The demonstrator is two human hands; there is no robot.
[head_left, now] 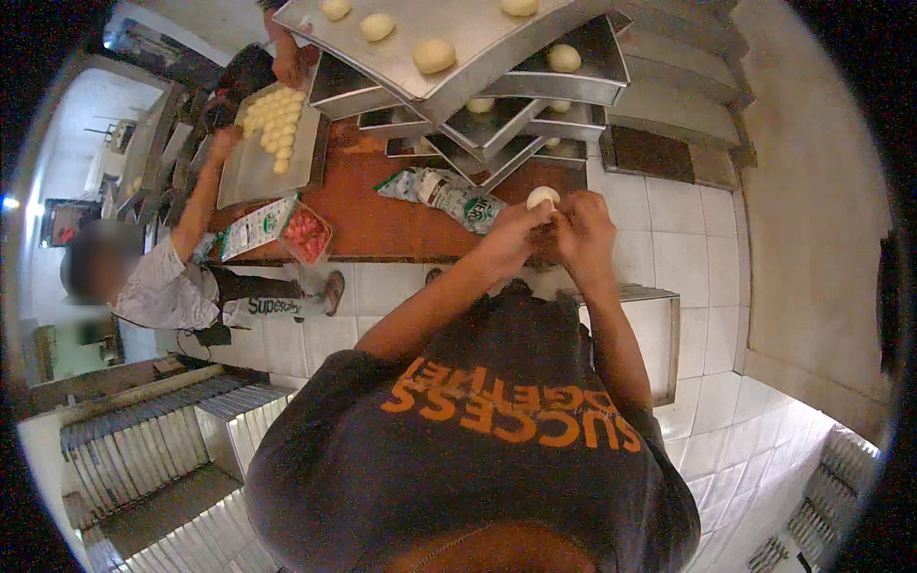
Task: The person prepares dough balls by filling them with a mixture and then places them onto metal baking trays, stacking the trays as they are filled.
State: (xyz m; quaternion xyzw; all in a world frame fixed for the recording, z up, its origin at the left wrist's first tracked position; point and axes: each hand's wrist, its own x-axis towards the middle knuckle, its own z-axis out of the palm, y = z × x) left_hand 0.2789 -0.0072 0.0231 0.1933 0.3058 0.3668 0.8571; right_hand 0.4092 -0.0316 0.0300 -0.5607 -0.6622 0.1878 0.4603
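Observation:
A pale piece of dough (pixel 543 198) is held between my two hands beyond the front edge of the brown table (pixel 349 167). My left hand (pixel 521 229) grips it from the left, and my right hand (pixel 585 227) has its fingers curled at the dough's right side; their tips are partly hidden. Just left of my hands lies a printed plastic bag (pixel 439 199). Above them stand stacked, crisscrossed metal trays (pixel 478 38) holding dough balls (pixel 435 55). An open bag of red pieces (pixel 308 229) rests at the table's front left.
A co-worker (pixel 181 286) on the left reaches to a tray (pixel 239 186) of many dough balls; another person's arm (pixel 285 57) is at its top. A metal rack or tray (pixel 650 349) stands low at right, beside a wall (pixel 802 220). Stacked metal pans (pixel 143 449) are at lower left.

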